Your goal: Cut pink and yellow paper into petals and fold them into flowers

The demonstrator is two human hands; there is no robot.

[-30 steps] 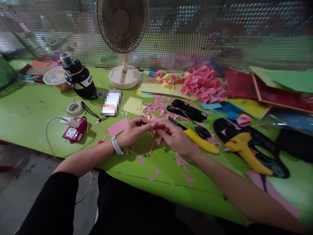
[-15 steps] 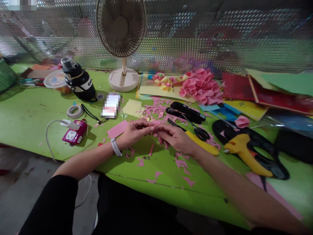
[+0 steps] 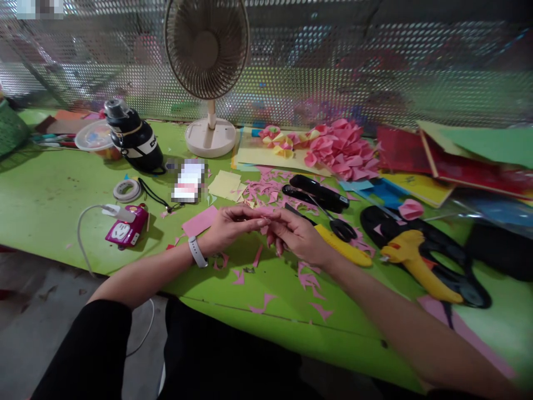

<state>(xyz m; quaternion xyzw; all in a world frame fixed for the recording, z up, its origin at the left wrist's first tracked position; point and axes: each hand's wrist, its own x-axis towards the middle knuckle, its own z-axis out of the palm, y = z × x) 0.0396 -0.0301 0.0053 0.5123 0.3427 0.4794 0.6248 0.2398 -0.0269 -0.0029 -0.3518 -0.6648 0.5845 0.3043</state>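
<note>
My left hand [image 3: 235, 225], with a pale watch band [image 3: 197, 251] at the wrist, meets my right hand [image 3: 297, 236] over the near part of the green table. Both hands have their fingertips pinched on a small piece of pink paper [image 3: 265, 211], mostly hidden by the fingers. A flat pink paper sheet [image 3: 200, 221] lies just left of my left hand. Close by my right hand are a yellow-handled tool [image 3: 345, 247] with a dark blade, black-handled scissors [image 3: 342, 228] and a black stapler [image 3: 318, 191]. Pink paper scraps [image 3: 270, 186] are scattered around.
A fan [image 3: 210, 136] and a black bottle [image 3: 137, 139] stand at the back. Pink folded paper pieces [image 3: 345, 147] are heaped behind the scraps. A yellow glue gun [image 3: 410, 258] lies at right, a purple power adapter [image 3: 127, 228] with a cable at left. A phone [image 3: 189, 180] lies mid-table.
The fingers of my right hand have shifted very slightly against the left fingertips. Nothing else on the table has visibly moved.
</note>
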